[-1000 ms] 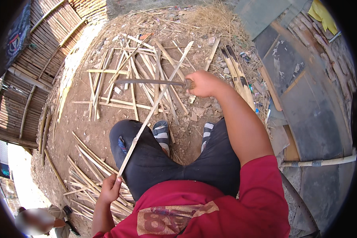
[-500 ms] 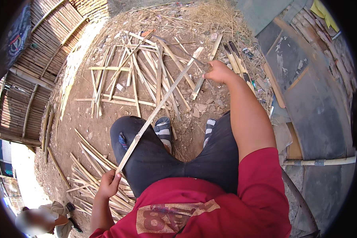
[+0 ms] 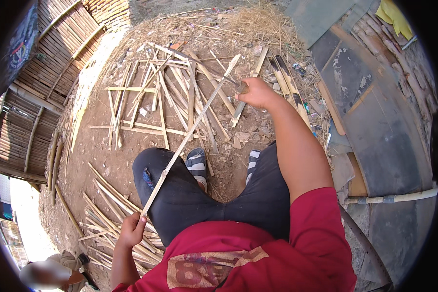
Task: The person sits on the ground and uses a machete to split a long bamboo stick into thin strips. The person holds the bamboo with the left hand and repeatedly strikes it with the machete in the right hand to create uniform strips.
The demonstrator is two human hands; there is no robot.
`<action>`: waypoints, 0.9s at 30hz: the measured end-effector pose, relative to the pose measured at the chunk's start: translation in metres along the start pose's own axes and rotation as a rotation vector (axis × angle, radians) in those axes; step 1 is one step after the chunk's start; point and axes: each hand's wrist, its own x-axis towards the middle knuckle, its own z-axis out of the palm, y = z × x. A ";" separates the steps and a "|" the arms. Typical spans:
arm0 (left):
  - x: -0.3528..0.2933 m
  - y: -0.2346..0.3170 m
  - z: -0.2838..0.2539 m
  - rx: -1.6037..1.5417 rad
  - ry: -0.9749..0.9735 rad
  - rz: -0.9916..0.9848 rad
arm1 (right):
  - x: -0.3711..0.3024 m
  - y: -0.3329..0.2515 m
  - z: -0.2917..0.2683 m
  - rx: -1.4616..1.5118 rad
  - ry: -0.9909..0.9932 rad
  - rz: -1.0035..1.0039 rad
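My left hand (image 3: 131, 229) is closed round the near end of a long, pale bamboo strip (image 3: 181, 146). The strip slants up and away to the right across my left thigh, its far end raised over the ground. My right hand (image 3: 258, 92) grips the handle of a knife (image 3: 241, 87) beside the far part of the strip. Its thin dark blade points up and left across the strip; how far the edge touches it, I cannot tell.
Split bamboo strips lie in a crossed pile (image 3: 155, 92) ahead and in another heap (image 3: 107, 224) by my left side. Dark boards (image 3: 379, 131) stand at right, a bamboo wall (image 3: 58, 53) at left. Someone (image 3: 53, 272) is at the lower left.
My right hand and the knife have shifted a little left and nearer along the strip. The left hand keeps its hold with only a slight shift.
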 end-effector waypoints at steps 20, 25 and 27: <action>-0.001 -0.001 -0.001 0.056 0.022 0.024 | -0.003 -0.005 0.000 0.013 -0.058 -0.020; 0.005 0.000 0.004 0.065 -0.022 -0.024 | -0.009 0.027 0.010 0.001 -0.178 0.080; 0.000 0.001 0.004 0.073 0.038 0.042 | -0.003 0.014 0.011 -0.061 -0.133 0.034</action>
